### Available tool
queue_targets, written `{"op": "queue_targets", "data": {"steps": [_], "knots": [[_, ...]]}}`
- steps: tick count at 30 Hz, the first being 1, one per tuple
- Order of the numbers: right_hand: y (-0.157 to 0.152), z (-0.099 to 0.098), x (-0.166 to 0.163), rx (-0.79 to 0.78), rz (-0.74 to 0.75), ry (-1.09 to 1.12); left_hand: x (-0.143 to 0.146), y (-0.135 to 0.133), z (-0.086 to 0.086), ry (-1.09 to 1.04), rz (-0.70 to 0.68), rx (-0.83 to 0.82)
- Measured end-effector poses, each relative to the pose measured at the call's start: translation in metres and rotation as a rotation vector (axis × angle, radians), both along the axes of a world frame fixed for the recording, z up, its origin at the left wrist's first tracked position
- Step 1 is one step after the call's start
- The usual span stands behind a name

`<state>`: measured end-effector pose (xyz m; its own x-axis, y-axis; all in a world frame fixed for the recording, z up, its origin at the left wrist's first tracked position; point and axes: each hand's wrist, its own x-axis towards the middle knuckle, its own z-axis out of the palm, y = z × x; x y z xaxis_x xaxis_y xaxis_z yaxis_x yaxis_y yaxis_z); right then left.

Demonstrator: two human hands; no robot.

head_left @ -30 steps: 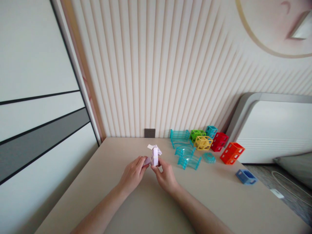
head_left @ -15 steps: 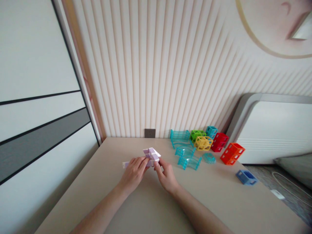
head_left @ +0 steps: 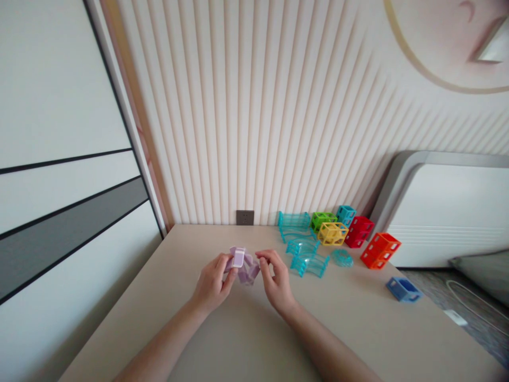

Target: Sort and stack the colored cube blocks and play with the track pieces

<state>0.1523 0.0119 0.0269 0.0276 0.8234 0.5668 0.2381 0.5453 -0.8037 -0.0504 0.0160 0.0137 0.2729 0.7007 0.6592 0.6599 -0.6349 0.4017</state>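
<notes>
A pale purple folding block toy made of small hinged cubes is held just above the beige table. My left hand pinches its left side with thumb and fingers closed round it. My right hand grips its right side, the fingers curled over the top edge. The toy is bunched into a compact clump between the two hands, partly hidden by my fingers.
To the right lie several turquoise curved track pieces, a yellow cage block, green, teal, red and orange blocks, and a blue one apart. A wall socket sits at the table's back edge.
The purple toy has gone from an upright column to a flat spread and now to a folded clump. Both hands stayed on it and rose slightly.
</notes>
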Motion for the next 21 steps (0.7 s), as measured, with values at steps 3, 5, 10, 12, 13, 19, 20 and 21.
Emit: {"op": "queue_targets", "data": {"steps": [3,5,10,12,13,19,20,21], "knots": [[0.007,0.002,0.006,-0.117,0.057,0.101,-0.003,-0.002,-0.001,-0.022,-0.086,-0.041],[0.009,0.003,0.009,-0.225,0.202,0.152,-0.003,-0.003,-0.001,-0.010,-0.139,-0.023],[0.004,0.001,0.009,-0.407,0.624,0.238,0.001,-0.006,0.003,0.045,-0.248,0.062],[0.004,-0.003,0.008,-0.423,0.650,0.234,0.003,-0.006,0.004,0.077,-0.268,0.101],[0.004,-0.005,0.007,-0.405,0.629,0.217,0.004,-0.006,0.005,0.089,-0.262,0.111],[0.004,-0.005,0.007,-0.266,0.440,0.055,0.008,-0.007,0.007,0.106,-0.185,0.082],[0.004,-0.005,0.006,-0.260,0.390,0.031,0.008,-0.006,0.007,0.117,-0.163,0.074],[0.003,-0.004,0.004,-0.253,0.331,0.002,0.009,-0.005,0.007,0.133,-0.129,0.066]]}}
